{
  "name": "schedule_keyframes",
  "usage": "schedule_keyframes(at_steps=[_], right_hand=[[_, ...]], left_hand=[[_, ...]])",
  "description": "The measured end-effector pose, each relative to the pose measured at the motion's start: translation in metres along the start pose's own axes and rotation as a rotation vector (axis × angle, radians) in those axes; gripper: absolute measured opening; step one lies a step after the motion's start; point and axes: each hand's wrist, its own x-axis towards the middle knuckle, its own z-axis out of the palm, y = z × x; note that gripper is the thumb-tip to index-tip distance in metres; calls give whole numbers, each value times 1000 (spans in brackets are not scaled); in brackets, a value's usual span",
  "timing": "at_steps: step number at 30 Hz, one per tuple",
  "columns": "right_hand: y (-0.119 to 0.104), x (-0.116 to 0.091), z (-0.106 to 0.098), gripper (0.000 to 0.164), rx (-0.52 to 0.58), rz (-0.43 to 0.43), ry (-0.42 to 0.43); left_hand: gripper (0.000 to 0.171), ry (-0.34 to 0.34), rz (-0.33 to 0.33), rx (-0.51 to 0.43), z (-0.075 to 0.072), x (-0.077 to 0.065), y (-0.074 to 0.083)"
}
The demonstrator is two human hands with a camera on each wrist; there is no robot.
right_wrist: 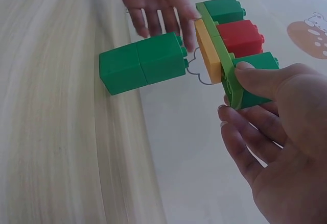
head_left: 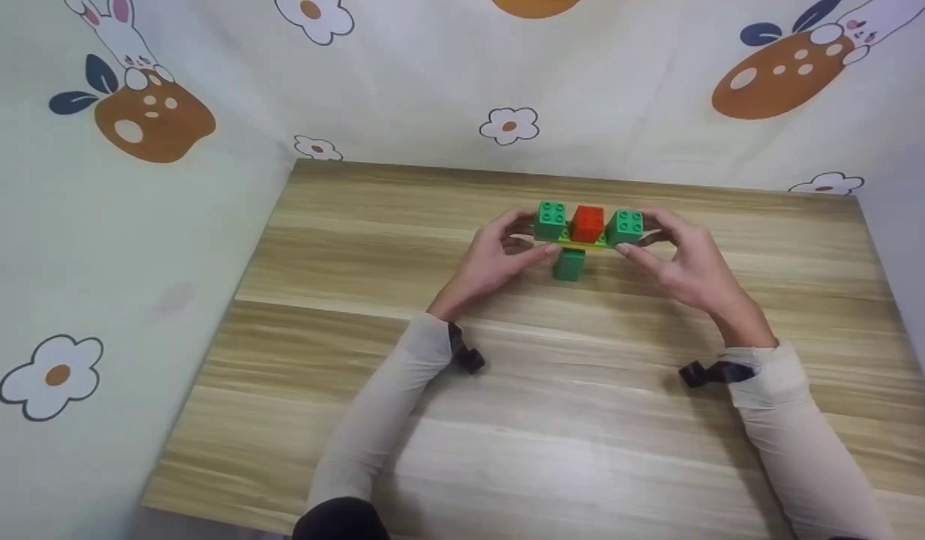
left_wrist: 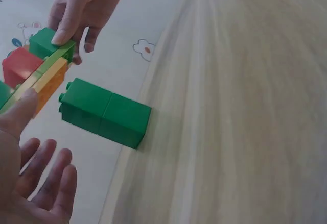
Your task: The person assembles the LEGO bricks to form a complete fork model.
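Note:
Both hands hold a built piece over a standing green stack. The piece has a light-green plate (right_wrist: 220, 50) with an orange plate (right_wrist: 207, 53) under it. On top sit a left green brick (head_left: 550, 220), a red brick (head_left: 588, 223) and a right green brick (head_left: 625, 226). At the left end, my left hand (head_left: 491, 259) grips it, thumb in front, fingers behind. My right hand (head_left: 691, 262) pinches the other end, its thumb against the right green brick. Two stacked green bricks (right_wrist: 143, 63) stand upright on the table, and a gap shows between their studs and the orange plate.
The wood-grain table (head_left: 342, 240) reaches a patterned cloth wall (head_left: 409, 82) at the back and left. A black strap device (head_left: 468, 358) is on the left wrist, and another black device (head_left: 706, 373) on the right.

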Motion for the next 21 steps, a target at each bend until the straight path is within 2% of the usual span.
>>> schedule_keyframes(at_steps=[3,7,12,21], right_hand=[[1,0,2,39,4,6,-9],[3,-1,5,37,8,2,-22],[4,-1,8,39,16,-19,-40],[6,0,8,40,31,-10,-56]], left_hand=[[56,18,19,-20,-6,-1,2],[52,-8,35,-19,-9,-1,2],[49,-37,42,-10,-9,-1,1],[48,-27,43,-4,-9,-1,0]])
